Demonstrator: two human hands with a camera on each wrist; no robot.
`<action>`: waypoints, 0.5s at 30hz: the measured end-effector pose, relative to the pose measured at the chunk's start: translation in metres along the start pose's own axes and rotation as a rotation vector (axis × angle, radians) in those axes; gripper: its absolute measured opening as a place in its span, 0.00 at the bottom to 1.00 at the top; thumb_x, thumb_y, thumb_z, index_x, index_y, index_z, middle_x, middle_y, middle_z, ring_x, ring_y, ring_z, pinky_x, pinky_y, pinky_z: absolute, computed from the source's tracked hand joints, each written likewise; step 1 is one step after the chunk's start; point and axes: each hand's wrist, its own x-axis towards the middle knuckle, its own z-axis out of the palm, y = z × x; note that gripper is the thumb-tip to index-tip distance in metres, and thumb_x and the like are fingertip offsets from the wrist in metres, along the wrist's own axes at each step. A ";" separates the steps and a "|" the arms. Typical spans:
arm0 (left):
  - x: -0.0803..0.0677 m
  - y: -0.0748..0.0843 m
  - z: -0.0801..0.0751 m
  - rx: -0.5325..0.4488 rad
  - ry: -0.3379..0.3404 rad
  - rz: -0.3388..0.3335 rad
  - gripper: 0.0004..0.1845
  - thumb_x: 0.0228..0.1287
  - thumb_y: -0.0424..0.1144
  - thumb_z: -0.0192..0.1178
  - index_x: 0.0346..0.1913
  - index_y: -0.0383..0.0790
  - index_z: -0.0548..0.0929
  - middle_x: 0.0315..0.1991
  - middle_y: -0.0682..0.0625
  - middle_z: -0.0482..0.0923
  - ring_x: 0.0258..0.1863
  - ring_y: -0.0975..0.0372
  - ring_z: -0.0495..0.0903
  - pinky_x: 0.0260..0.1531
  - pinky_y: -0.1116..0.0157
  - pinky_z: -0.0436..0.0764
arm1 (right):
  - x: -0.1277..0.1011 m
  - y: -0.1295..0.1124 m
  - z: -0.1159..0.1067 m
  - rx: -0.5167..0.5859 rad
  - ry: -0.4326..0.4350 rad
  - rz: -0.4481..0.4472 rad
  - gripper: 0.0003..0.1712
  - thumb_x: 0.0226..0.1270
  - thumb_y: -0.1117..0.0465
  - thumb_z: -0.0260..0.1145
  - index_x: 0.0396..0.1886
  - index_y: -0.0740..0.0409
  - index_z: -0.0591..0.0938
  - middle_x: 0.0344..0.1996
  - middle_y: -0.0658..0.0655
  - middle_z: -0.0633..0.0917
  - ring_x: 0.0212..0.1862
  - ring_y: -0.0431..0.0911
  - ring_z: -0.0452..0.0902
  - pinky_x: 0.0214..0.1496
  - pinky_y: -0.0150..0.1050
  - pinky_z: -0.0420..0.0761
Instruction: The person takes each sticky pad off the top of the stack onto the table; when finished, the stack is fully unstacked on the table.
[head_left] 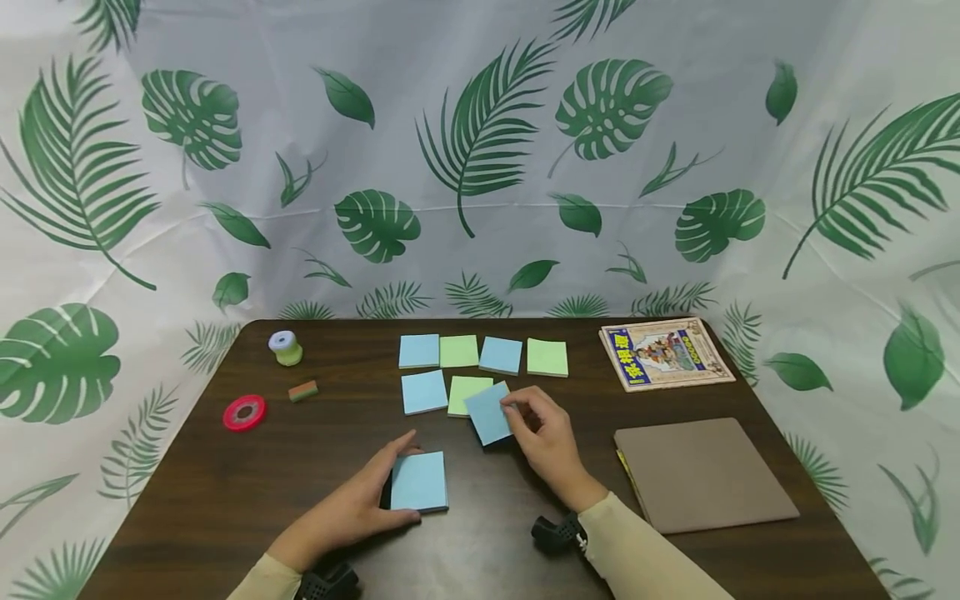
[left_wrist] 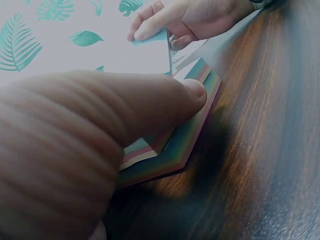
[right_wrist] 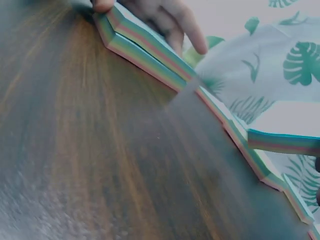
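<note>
A sticky note pad [head_left: 420,481] with a blue top sheet lies on the dark wooden table [head_left: 225,492]. My left hand [head_left: 390,487] holds it by its left edge, and the thumb [left_wrist: 150,105] presses on the pad's [left_wrist: 192,135] top. My right hand [head_left: 517,414] pinches a single blue note [head_left: 487,414] just above the table, to the right of a green note [head_left: 467,393] that lies flat. The same hand [left_wrist: 185,20] and note [left_wrist: 152,37] show in the left wrist view. Several blue and green notes [head_left: 480,353] lie in rows behind. The pad's striped edge [right_wrist: 145,47] appears in the right wrist view.
On the left of the table stand a small white and green spool [head_left: 286,347], a little green and orange block [head_left: 303,391] and a red tape roll [head_left: 244,412]. A picture booklet [head_left: 666,352] and a brown folder [head_left: 701,473] lie at the right. A leaf-print cloth hangs behind.
</note>
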 end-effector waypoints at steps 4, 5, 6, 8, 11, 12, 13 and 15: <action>-0.003 -0.001 -0.001 0.015 0.013 0.013 0.59 0.66 0.52 0.79 0.87 0.36 0.51 0.77 0.48 0.73 0.72 0.58 0.74 0.73 0.69 0.69 | 0.001 0.003 -0.001 -0.052 0.065 0.062 0.09 0.81 0.63 0.69 0.54 0.50 0.89 0.42 0.53 0.87 0.32 0.43 0.75 0.34 0.32 0.76; -0.003 -0.001 -0.001 0.020 0.015 0.019 0.59 0.67 0.51 0.79 0.87 0.36 0.52 0.77 0.48 0.73 0.71 0.58 0.74 0.72 0.69 0.69 | 0.001 0.004 -0.002 -0.072 0.082 0.077 0.10 0.81 0.63 0.68 0.55 0.49 0.89 0.42 0.52 0.86 0.33 0.42 0.75 0.35 0.32 0.76; -0.003 -0.001 -0.001 0.018 0.015 0.020 0.59 0.66 0.51 0.79 0.87 0.36 0.52 0.77 0.48 0.74 0.71 0.58 0.74 0.72 0.70 0.69 | 0.000 0.005 -0.002 -0.094 0.101 0.095 0.11 0.81 0.63 0.68 0.56 0.49 0.89 0.43 0.51 0.86 0.34 0.41 0.75 0.37 0.32 0.76; -0.003 -0.001 0.000 0.023 0.015 0.025 0.58 0.67 0.52 0.79 0.87 0.36 0.52 0.77 0.48 0.74 0.71 0.58 0.74 0.72 0.69 0.69 | 0.001 0.007 -0.004 -0.130 0.140 0.129 0.13 0.81 0.64 0.68 0.58 0.48 0.89 0.45 0.51 0.86 0.36 0.41 0.75 0.40 0.32 0.77; -0.001 0.000 0.001 0.034 0.015 0.027 0.58 0.67 0.52 0.78 0.87 0.36 0.52 0.77 0.48 0.73 0.71 0.58 0.74 0.72 0.67 0.71 | 0.002 0.008 -0.006 -0.183 0.178 0.200 0.17 0.80 0.66 0.68 0.62 0.49 0.88 0.48 0.53 0.86 0.37 0.44 0.75 0.39 0.35 0.76; 0.000 0.000 0.001 0.040 0.015 0.027 0.58 0.67 0.52 0.78 0.87 0.36 0.52 0.77 0.48 0.73 0.71 0.58 0.74 0.72 0.66 0.71 | 0.003 0.008 -0.007 -0.209 0.177 0.233 0.18 0.79 0.66 0.68 0.63 0.50 0.87 0.49 0.54 0.85 0.38 0.45 0.75 0.40 0.37 0.76; 0.000 0.001 0.001 0.049 0.016 0.029 0.58 0.68 0.52 0.78 0.87 0.36 0.52 0.77 0.47 0.73 0.71 0.58 0.74 0.72 0.64 0.72 | 0.003 0.009 -0.007 -0.241 0.170 0.271 0.19 0.78 0.65 0.69 0.65 0.50 0.86 0.52 0.55 0.86 0.40 0.47 0.75 0.42 0.39 0.75; 0.001 0.001 0.001 0.060 0.016 0.027 0.58 0.68 0.53 0.78 0.87 0.36 0.52 0.77 0.47 0.73 0.71 0.57 0.74 0.72 0.62 0.73 | 0.003 0.009 -0.008 -0.319 0.142 0.341 0.22 0.76 0.64 0.71 0.67 0.53 0.85 0.56 0.58 0.87 0.45 0.52 0.77 0.50 0.45 0.72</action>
